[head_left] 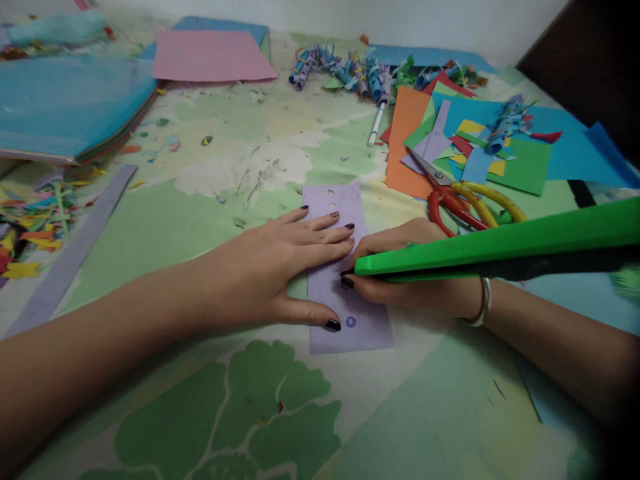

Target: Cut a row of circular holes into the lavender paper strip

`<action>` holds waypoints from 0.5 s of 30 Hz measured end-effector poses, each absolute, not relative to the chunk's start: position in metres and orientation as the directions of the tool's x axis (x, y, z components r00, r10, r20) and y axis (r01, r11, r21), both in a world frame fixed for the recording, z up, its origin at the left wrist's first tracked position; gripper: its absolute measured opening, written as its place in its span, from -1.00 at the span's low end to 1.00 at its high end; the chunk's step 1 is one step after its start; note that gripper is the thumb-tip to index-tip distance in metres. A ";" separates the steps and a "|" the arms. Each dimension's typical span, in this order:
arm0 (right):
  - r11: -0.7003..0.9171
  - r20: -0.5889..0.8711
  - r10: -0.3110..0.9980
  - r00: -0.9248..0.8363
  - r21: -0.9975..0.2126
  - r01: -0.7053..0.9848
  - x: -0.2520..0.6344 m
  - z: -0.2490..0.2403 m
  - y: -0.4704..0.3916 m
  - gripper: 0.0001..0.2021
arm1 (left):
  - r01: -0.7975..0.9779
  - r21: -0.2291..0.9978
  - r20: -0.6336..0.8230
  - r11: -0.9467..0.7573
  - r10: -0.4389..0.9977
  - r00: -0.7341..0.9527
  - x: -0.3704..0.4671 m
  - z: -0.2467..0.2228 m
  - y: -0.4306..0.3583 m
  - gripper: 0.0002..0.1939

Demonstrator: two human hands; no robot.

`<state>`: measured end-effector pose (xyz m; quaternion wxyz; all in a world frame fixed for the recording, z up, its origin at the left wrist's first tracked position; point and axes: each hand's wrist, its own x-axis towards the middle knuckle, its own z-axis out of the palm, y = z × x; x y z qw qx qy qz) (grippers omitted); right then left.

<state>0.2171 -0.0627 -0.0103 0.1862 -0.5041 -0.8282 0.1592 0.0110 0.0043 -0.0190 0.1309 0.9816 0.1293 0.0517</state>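
A narrow lilac paper sheet [369,330] lies upright before me on the table, with small round holes near its far end and a small blue ring [351,321] marked near its close end. My left hand [287,257] presses flat on the paper, fingers spread. My right hand [395,260], with a bangle at the wrist, is closed over the paper's right side, gripping a long green-and-black tool [480,247] that slants up to the right edge. The tool's kind and working tip cannot be made out behind the fingers.
Red-and-yellow scissors [450,190] lie partly open on coloured papers [407,143] at right. A white marker [377,123] and curled paper pieces [345,70] are at the back. Pink paper [213,57], a blue paper stack [75,100], a lilac strip [85,237] and scraps [30,233] lie left.
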 end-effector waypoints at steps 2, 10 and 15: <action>0.448 0.144 0.888 -0.437 -0.488 0.749 0.219 -0.009 -0.061 -0.88 | 0.234 0.257 0.073 -0.937 0.261 0.963 0.011 -0.019 0.005 -0.26; 0.368 0.150 0.924 -0.352 -0.603 0.708 0.224 0.001 -0.066 -0.90 | 0.326 0.127 0.090 -0.937 0.339 0.937 0.015 -0.010 -0.019 -0.25; 0.404 0.196 0.912 -0.359 -0.571 0.715 0.223 0.001 -0.067 -0.82 | 0.448 -0.007 0.109 -0.894 0.445 0.889 0.017 -0.009 -0.041 -0.22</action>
